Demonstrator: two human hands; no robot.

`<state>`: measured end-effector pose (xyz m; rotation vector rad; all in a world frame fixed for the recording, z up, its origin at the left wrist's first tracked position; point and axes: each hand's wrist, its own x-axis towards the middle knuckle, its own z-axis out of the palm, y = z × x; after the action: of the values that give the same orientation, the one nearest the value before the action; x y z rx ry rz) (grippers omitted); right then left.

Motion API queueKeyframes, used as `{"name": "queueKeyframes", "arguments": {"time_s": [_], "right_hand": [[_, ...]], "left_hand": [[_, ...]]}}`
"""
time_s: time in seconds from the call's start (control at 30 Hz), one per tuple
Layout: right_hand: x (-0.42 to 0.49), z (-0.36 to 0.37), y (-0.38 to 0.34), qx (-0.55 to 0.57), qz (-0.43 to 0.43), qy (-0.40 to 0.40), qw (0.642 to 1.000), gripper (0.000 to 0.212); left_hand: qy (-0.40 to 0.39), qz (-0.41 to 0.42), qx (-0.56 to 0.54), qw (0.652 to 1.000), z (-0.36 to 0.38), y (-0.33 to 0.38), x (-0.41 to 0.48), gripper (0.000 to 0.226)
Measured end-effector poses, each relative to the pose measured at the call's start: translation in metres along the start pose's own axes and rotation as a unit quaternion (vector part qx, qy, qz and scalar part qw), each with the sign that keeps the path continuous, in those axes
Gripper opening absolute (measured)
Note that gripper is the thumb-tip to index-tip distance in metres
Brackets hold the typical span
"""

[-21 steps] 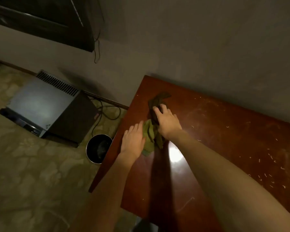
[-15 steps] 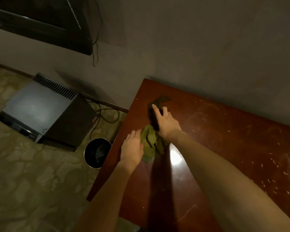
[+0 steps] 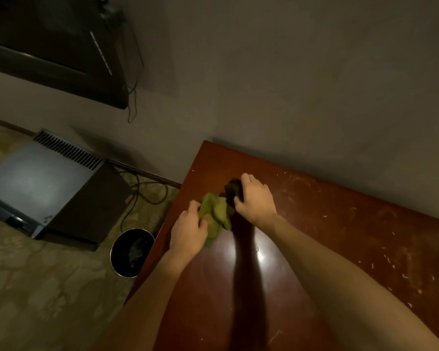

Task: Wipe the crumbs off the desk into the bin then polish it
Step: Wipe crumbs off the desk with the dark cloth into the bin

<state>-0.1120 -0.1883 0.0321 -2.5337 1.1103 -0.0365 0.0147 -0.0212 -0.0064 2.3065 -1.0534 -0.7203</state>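
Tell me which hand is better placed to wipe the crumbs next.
Probably the right hand: it grips the cloth nearer the crumbs; the left hand sits at the desk edge by the bin.

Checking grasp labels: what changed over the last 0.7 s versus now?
Left hand, earlier flat on the desk beside the cloth, now grips its green end. Right hand has curled over the dark end, bunching the cloth. Bin and crumbs on the right unchanged.
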Motion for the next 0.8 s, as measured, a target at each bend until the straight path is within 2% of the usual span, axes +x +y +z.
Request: {"name": "queueKeyframes", "arguments": {"time_s": [0.1,0.23,0.3,0.43,0.57,0.73,0.8], "right_hand": [[-0.002,-0.012,0.007,0.079,0.058,0.09,0.991,0.035],[-0.009,-0.025,0.016,0.212,0.155,0.177,0.948,0.036],[-0.016,-0.027,0.024,0.241,0.184,0.192,0.933,0.036],[-0.028,-0.036,0.042,0.265,0.214,0.206,0.917,0.037],[-0.041,-0.048,0.059,0.27,0.244,0.212,0.907,0.037],[-0.057,-0.067,0.073,0.279,0.264,0.236,0.892,0.038],[-0.066,-0.077,0.075,0.291,0.261,0.257,0.884,0.038]], "left_hand": [[0.014,-0.001,-0.057,0.998,-0.006,0.017,0.016,0.024],[0.021,-0.019,-0.126,0.992,-0.011,0.042,0.042,0.03],[0.008,-0.035,-0.17,0.985,-0.011,0.054,0.056,0.03],[-0.023,-0.036,-0.232,0.972,-0.009,0.086,0.079,0.017],[-0.09,-0.046,-0.266,0.958,0.005,0.112,0.084,0.031],[-0.111,-0.076,-0.326,0.936,0.025,0.145,0.074,0.029],[-0.118,-0.075,-0.316,0.939,0.031,0.157,0.068,0.034]]}}
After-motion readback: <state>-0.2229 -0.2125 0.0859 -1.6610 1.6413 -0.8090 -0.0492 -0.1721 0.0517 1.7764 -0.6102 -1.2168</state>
